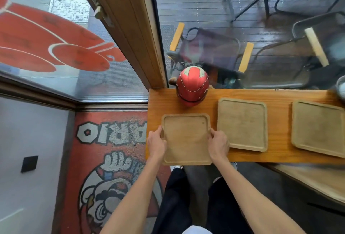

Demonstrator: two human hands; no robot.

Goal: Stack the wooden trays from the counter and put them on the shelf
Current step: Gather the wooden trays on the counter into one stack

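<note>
left hand (156, 145): mine, gripping the left edge of the nearest wooden tray (186, 139), thumb on the rim, fingers wrapped under, out of sight.
right hand (218, 145): mine, gripping the same tray's right edge, thumb on top, fingers curled underneath.
nearest wooden tray: square, rounded corners, raised rim, nothing in it. At the left end of the desk (280, 154), near edge overhanging the desk's front edge. Can't tell if it's lifted or still resting.
middle wooden tray (242, 124): flat on the desk, just right of my right hand. Its near left corner is hidden behind that hand.
far-right wooden tray (319, 127): flat on the desk, apart from the middle one, partly cut by the frame edge.
red helmet (192, 86): at the desk's back edge against the window, behind the nearest tray, not touching it.
desk: orange-brown wooden slab running along the window glass.
floor mat (115, 159): red, cartoon print, below left of the desk.
shelf: not identifiable in this view.
</note>
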